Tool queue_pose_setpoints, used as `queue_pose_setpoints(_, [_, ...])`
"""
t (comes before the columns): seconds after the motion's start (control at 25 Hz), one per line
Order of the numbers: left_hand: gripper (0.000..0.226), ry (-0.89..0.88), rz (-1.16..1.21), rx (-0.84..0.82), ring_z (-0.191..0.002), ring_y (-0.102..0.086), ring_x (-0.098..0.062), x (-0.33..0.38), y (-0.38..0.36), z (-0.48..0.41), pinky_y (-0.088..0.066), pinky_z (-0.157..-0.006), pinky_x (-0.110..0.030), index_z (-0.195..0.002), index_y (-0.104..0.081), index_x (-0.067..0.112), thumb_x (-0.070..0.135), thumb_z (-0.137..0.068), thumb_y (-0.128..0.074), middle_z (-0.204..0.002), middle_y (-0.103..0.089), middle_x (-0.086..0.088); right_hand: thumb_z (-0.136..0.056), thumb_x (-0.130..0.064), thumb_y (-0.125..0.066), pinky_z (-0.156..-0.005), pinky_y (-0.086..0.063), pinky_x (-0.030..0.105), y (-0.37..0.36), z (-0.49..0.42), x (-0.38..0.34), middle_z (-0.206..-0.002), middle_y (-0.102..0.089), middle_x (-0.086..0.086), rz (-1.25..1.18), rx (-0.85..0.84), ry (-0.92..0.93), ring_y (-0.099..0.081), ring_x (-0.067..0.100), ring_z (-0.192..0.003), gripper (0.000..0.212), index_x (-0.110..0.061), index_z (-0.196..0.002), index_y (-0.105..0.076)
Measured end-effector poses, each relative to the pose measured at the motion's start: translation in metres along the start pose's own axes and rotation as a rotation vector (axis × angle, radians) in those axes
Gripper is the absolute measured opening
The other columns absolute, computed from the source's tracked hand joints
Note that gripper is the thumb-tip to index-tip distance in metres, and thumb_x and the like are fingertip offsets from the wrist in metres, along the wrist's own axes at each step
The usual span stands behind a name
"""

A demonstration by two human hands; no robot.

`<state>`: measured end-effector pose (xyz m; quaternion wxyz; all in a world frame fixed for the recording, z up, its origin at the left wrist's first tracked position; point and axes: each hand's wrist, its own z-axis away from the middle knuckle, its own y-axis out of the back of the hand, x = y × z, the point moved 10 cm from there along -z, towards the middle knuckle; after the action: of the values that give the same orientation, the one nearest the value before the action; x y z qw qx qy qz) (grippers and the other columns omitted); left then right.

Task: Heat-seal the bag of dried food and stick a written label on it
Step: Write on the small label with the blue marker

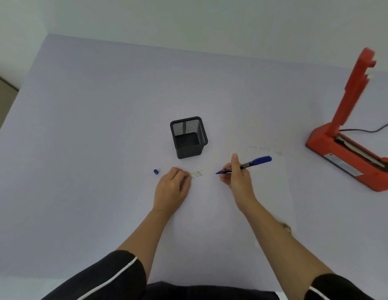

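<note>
A small white label [197, 174] with blue writing lies on the table in front of me. My left hand [172, 189] rests on its left end, fingers curled down over it. My right hand [237, 176] grips a blue marker [246, 165], uncapped, its tip pointing left and stopping a short way right of the label. The marker's blue cap [156, 171] lies on the table left of my left hand. A red heat sealer [349, 148] stands at the right with its arm raised. A faint clear bag [269, 167] seems to lie under my right hand, hard to make out.
A black mesh pen holder [188, 137] stands just behind the label. The sealer's black cord [375, 129] runs off to the right. The pale table [102, 126] meets a white wall at the back; its left edge drops to the floor.
</note>
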<state>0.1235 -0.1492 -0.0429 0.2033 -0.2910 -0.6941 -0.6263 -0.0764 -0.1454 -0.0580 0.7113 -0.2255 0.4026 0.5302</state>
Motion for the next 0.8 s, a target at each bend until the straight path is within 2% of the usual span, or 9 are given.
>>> queue_pose_setpoints(0.08, [0.023,-0.001,0.038,0.027,-0.070,-0.052,-0.015,0.007,0.011,-0.002,-0.048,-0.060,-0.029,-0.087,-0.064,0.004,0.020,-0.090,-0.047,-0.085,-0.060,-0.008,-0.098,-0.032,-0.038,-0.062,-0.053,0.021,0.000,0.005,-0.003,-0.068,-0.060,0.005,-0.176,0.000,-0.035,-0.060,0.010,-0.058,0.035,-0.013,-0.073,-0.054])
queue_pose_setpoints(0.2, [0.018,-0.019,-0.044,0.142,-0.077,-0.052,-0.013,0.013,0.044,0.001,-0.046,-0.064,-0.022,-0.093,-0.062,0.004,0.016,-0.091,-0.049,-0.092,-0.059,-0.012,-0.098,-0.023,-0.040,-0.060,-0.054,0.019,0.004,0.009,-0.016,-0.075,-0.061,0.004,-0.272,0.011,0.017,-0.063,0.007,-0.058,0.022,-0.017,-0.080,-0.049])
queue_pose_setpoints(0.28, [0.020,0.172,-0.128,0.154,-0.082,-0.057,-0.019,-0.011,0.062,0.002,-0.051,-0.066,-0.028,-0.107,-0.061,0.009,0.019,-0.090,-0.056,-0.111,-0.056,-0.013,-0.097,-0.023,-0.046,-0.064,-0.053,0.018,0.005,0.010,-0.025,-0.081,-0.063,0.003,-0.239,-0.005,0.053,-0.064,0.006,-0.064,0.017,-0.017,-0.083,-0.053])
queue_pose_setpoints(0.36, [0.032,0.348,-0.218,-0.009,-0.094,-0.057,-0.025,-0.038,0.061,0.005,-0.054,-0.076,-0.037,-0.121,-0.057,0.015,0.022,-0.090,-0.058,-0.130,-0.044,-0.014,-0.094,-0.021,-0.052,-0.064,-0.053,0.014,0.006,0.012,-0.032,-0.083,-0.061,0.001,-0.202,-0.020,0.079,-0.063,0.006,-0.068,0.013,-0.016,-0.084,-0.057])
queue_pose_setpoints(0.44, [0.031,0.364,-0.215,-0.187,-0.105,-0.055,-0.032,-0.044,0.048,0.007,-0.050,-0.087,-0.041,-0.123,-0.056,0.013,0.019,-0.092,-0.054,-0.131,-0.043,-0.016,-0.092,-0.016,-0.056,-0.064,-0.054,0.013,0.007,0.015,-0.038,-0.083,-0.059,0.001,-0.214,-0.031,0.094,-0.062,0.007,-0.068,0.009,-0.015,-0.084,-0.055])
queue_pose_setpoints(0.52, [0.023,0.378,-0.129,-0.231,-0.105,-0.055,-0.033,-0.037,0.047,0.005,-0.046,-0.084,-0.033,-0.113,-0.062,0.007,0.013,-0.094,-0.050,-0.119,-0.054,-0.015,-0.091,-0.013,-0.058,-0.065,-0.054,0.014,0.008,0.021,-0.045,-0.081,-0.059,0.001,-0.249,-0.049,0.102,-0.063,0.006,-0.067,0.008,-0.015,-0.084,-0.054])
queue_pose_setpoints(0.64, [0.017,0.469,0.176,-0.015,-0.088,-0.063,-0.021,-0.006,0.075,-0.001,-0.044,-0.075,-0.018,-0.100,-0.069,0.013,0.009,-0.090,-0.057,-0.096,-0.067,-0.006,-0.090,-0.010,-0.058,-0.065,-0.054,0.015,0.008,0.036,-0.061,-0.080,-0.061,0.001,-0.302,-0.097,0.128,-0.063,0.006,-0.066,0.009,-0.014,-0.082,-0.055])
queue_pose_setpoints(0.72, [0.017,0.573,0.580,0.002,-0.084,-0.066,-0.016,0.027,0.081,-0.001,-0.051,-0.078,-0.018,-0.098,-0.069,0.018,0.008,-0.088,-0.059,-0.090,-0.070,-0.004,-0.090,-0.008,-0.057,-0.065,-0.054,0.015,0.008,0.049,-0.075,-0.078,-0.060,0.000,-0.348,-0.136,0.161,-0.061,0.005,-0.064,0.012,-0.015,-0.080,-0.054])
queue_pose_setpoints(0.8, [0.017,0.565,0.770,-0.020,-0.084,-0.068,-0.015,0.056,0.087,-0.002,-0.054,-0.081,-0.022,-0.097,-0.069,0.019,0.008,-0.088,-0.059,-0.090,-0.071,-0.006,-0.091,-0.006,-0.055,-0.064,-0.053,0.015,0.008,0.061,-0.087,-0.077,-0.059,0.000,-0.384,-0.166,0.191,-0.060,0.005,-0.063,0.015,-0.015,-0.078,-0.052])
